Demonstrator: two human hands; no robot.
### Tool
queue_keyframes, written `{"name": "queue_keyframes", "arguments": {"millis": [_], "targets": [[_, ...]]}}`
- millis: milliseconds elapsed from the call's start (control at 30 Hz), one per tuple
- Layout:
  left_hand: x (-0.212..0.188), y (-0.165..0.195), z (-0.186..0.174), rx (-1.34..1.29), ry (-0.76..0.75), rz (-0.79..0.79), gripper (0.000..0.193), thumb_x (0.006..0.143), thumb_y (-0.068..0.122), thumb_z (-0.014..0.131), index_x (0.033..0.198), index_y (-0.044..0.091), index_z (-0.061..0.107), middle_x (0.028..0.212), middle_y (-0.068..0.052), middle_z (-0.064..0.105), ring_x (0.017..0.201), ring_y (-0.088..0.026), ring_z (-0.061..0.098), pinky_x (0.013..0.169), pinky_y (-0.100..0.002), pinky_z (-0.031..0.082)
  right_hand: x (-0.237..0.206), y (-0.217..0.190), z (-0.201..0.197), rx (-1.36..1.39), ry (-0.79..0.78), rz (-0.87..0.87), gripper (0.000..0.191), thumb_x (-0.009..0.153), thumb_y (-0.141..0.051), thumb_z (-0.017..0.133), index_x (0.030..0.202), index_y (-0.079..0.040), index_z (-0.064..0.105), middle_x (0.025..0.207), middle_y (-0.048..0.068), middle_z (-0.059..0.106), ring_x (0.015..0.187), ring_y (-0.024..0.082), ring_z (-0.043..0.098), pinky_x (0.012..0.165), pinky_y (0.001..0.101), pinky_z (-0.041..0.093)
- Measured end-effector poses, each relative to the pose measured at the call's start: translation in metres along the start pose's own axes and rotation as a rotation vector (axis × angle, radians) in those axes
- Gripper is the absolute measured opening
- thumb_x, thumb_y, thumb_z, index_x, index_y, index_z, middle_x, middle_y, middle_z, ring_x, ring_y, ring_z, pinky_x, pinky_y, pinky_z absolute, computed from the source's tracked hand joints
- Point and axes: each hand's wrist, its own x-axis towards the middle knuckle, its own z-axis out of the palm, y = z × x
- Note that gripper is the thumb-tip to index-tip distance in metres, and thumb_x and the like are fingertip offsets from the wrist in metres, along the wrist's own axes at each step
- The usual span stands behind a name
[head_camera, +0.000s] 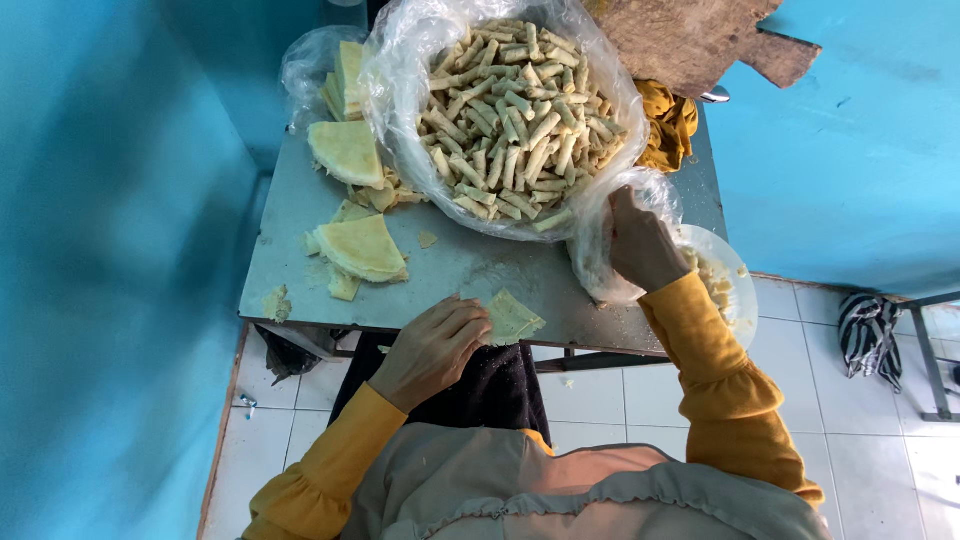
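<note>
- Wrapper sheet (512, 317), a small pale yellow piece with a folded corner, lies flat at the near edge of the grey surface (470, 268), and we see it pinned under the fingertips of the left hand (432, 348).
- We take the surface first as the largest thing: it is a grey slab between bright blue walls, dusted with crumbs, with white floor tiles below it.
- At its far side we see a big clear plastic bag (400, 90) rolled open and heaped with small rolled pastry sticks (515, 115), all pale and about alike in shape.
- Left of that bag, a second, smaller plastic bag (305, 65) holds stacked wrappers, and more folded wrapper stacks (358, 245) lie loose on the surface, one near the bag and one nearer to us.
- At the right edge we see a smaller clear bag of filling (720, 280), hanging partly past the surface edge.
- Our right hand (640, 245) is inside the mouth of that bag; its fingers are curled downward, but we cannot tell whether they grip anything.
- Our left hand lies palm down, its fingers bent and pressing on the wrapper sheet rather than closed round it.
- Both arms wear mustard yellow sleeves.
</note>
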Motion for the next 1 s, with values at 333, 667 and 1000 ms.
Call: {"name": "queue_keyframes", "arguments": {"millis": [333,667,1000], "targets": [[0.004,0.002,-0.004,-0.085,0.018,0.000,0.025,0.085,0.007,0.077,0.102,0.003,0.060,0.106,-0.008,0.063,0.108,-0.029,0.064,0.107,-0.041,0.053,-0.002,0.023,-0.020,0.190,0.131,-0.047,0.040,0.096,-0.005,0.064,0.125,0.002,0.038,0.087,0.013,0.066,0.076,0.019,0.068,0.067,0.0333,0.056],[0.003,0.004,-0.004,-0.061,0.038,0.017,0.020,0.087,0.011,0.077,0.097,0.003,0.062,0.103,-0.007,0.064,0.106,-0.028,0.065,0.107,-0.043,0.053,-0.059,-0.104,0.006,0.426,0.096,-0.621,0.041,0.076,-0.011,0.069,0.113,-0.005,0.052,0.100,0.012,0.068,0.088,0.027,0.069,0.076,0.0347,0.057],[0.000,0.005,-0.003,-0.077,0.078,-0.029,0.016,0.088,0.011,0.077,0.098,0.005,0.067,0.105,-0.007,0.065,0.105,-0.029,0.065,0.100,-0.044,0.054,-0.108,-0.118,0.030,0.019,0.209,-0.663,0.048,0.075,0.007,0.064,0.122,0.003,0.056,0.112,0.019,0.070,0.099,0.036,0.072,0.085,0.0421,0.060]]}}
